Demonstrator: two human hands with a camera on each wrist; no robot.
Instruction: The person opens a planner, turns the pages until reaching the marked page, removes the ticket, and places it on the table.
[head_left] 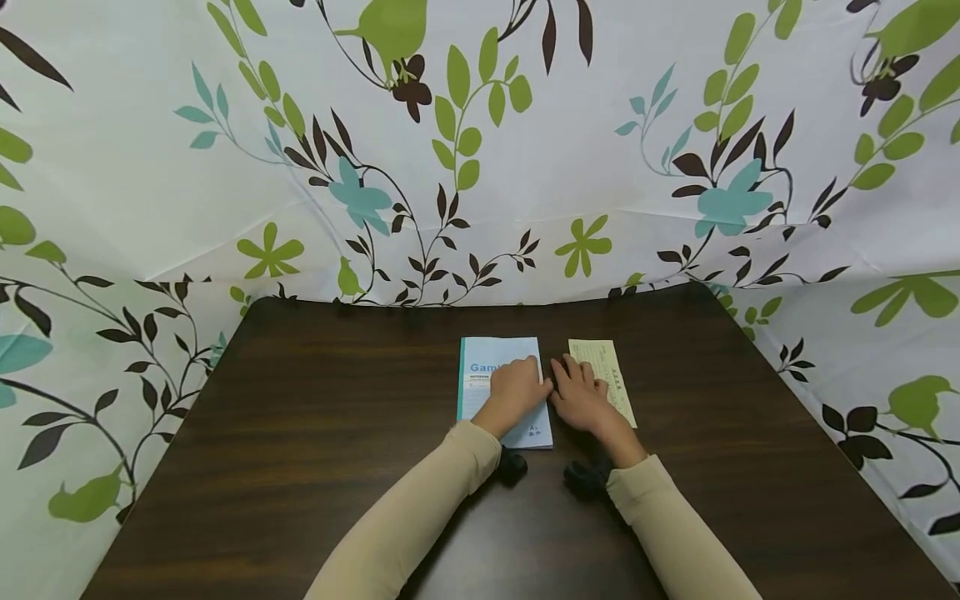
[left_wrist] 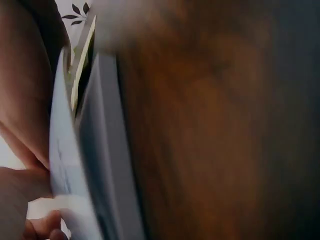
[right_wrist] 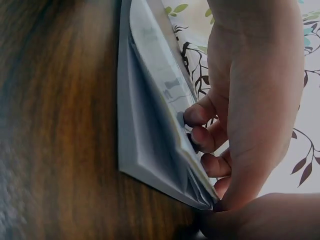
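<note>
A light-blue notebook [head_left: 477,400] with a teal spine lies near the table's far side. My left hand [head_left: 516,387] lies over its right half and pinches the right edge of the cover. In the right wrist view, the cover [right_wrist: 162,75] stands lifted off the pages [right_wrist: 150,145], and curled fingers [right_wrist: 212,137] touch it. Just right of the notebook is a pale yellow printed slip [head_left: 603,357], partly under my right hand [head_left: 583,404]. That hand's fingers reach forward, fairly straight, beside the notebook's edge. The left wrist view shows the gap below the cover [left_wrist: 65,155].
The dark wooden table [head_left: 330,417] extends around both papers. Behind and at both sides hangs a white cloth [head_left: 555,167] with leaf and bird prints. Black wrist cameras [head_left: 512,468] sit below the wrists.
</note>
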